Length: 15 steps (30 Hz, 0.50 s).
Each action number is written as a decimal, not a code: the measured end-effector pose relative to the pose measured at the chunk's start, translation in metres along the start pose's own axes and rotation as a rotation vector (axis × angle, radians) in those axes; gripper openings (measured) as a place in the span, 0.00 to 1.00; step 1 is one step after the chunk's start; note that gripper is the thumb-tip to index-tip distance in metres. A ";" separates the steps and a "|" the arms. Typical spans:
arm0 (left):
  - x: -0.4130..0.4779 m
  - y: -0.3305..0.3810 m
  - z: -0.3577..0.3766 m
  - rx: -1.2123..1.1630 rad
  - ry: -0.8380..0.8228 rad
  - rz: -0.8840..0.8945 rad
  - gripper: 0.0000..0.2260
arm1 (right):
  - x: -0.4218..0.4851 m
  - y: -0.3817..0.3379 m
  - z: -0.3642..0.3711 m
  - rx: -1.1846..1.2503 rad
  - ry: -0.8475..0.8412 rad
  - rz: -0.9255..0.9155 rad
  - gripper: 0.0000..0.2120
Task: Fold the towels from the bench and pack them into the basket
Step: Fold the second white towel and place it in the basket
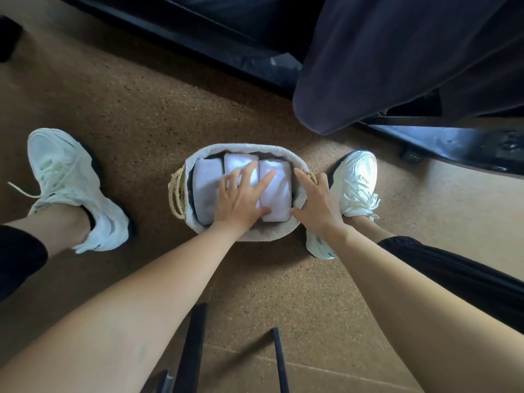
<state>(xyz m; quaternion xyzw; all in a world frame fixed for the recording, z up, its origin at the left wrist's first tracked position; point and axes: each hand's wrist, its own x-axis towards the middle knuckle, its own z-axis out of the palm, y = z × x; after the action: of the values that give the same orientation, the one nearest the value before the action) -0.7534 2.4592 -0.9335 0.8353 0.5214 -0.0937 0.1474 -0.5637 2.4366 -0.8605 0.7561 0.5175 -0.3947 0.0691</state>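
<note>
An oval basket [249, 150] with a pale cloth liner and rope handles stands on the brown floor between my feet. Three folded white towels lie side by side in it: the left towel [205, 188], the middle towel [239, 164] and the right towel [278, 191]. My left hand [241, 198] lies flat on the towels with fingers spread, pressing down on the middle and right ones. My right hand [317, 201] rests on the basket's right rim by the rope handle [312, 175], index finger and thumb stretched along the edge.
My white sneakers stand at each side, the left one [72, 182] apart from the basket and the right one [351, 188] touching it. A black bench base [453, 143] and a hanging dark cloth [397, 61] lie beyond. Two black bars [192, 350] cross the lower edge.
</note>
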 end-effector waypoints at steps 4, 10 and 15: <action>0.008 -0.003 -0.002 -0.012 -0.097 -0.048 0.43 | 0.001 0.002 0.002 0.002 0.010 -0.008 0.41; 0.023 0.002 -0.010 0.054 -0.184 -0.084 0.43 | 0.002 -0.001 -0.003 -0.014 -0.057 0.010 0.43; 0.022 0.003 -0.028 0.063 -0.269 -0.056 0.44 | -0.006 -0.009 -0.024 -0.036 -0.175 0.021 0.45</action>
<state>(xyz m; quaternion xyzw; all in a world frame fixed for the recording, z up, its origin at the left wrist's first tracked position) -0.7411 2.4860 -0.9130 0.8046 0.5167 -0.2251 0.1869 -0.5593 2.4486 -0.8371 0.7227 0.5087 -0.4491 0.1315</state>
